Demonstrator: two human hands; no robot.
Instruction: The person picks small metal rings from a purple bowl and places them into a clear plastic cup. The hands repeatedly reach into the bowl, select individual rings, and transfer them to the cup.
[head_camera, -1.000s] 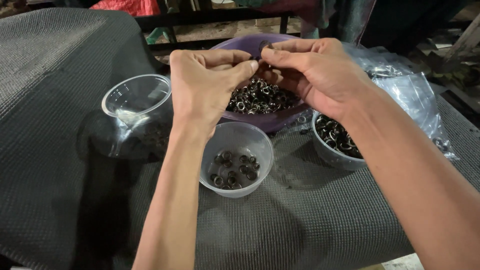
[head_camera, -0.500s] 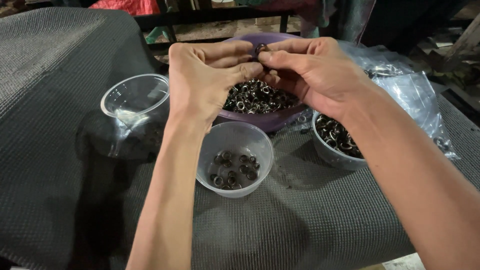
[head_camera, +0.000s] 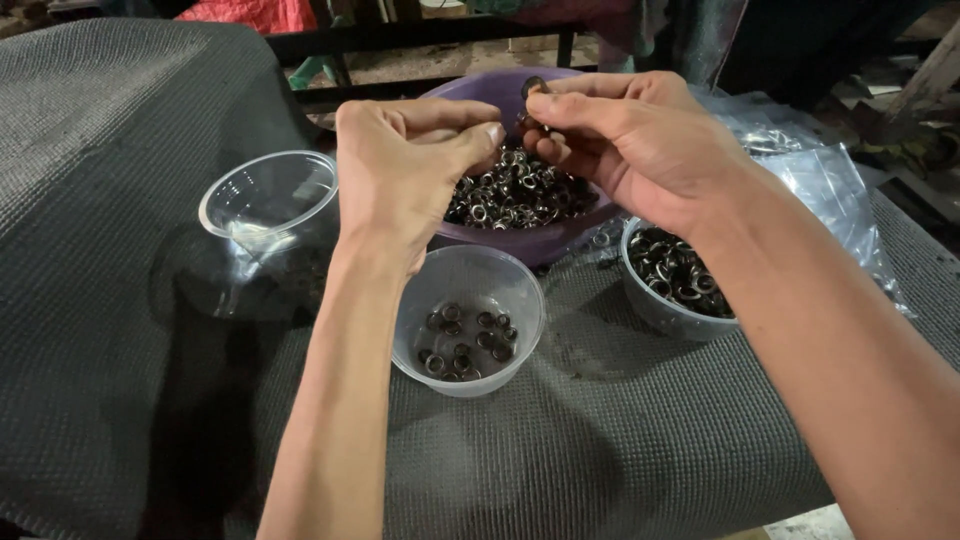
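My left hand (head_camera: 410, 170) and my right hand (head_camera: 630, 145) meet over a purple bowl (head_camera: 530, 240) full of small dark metal rings (head_camera: 510, 195). The right fingertips pinch one small dark ring (head_camera: 533, 88) above the bowl. The left fingers are curled with the thumb pressed to the forefinger, close to the right fingertips; what they hold, if anything, is hidden. Below my hands stands a small clear bowl (head_camera: 430, 290) with several rings on its bottom.
A grey bowl (head_camera: 655, 305) of rings stands at the right under my right forearm. An empty clear plastic cup (head_camera: 265, 215) stands at the left. Clear plastic bags (head_camera: 820, 180) lie at the back right. A grey textured mat (head_camera: 100, 250) covers the table.
Both hands have stayed over the purple bowl with small finger movements; the pinched ring now shows above the right fingertips.
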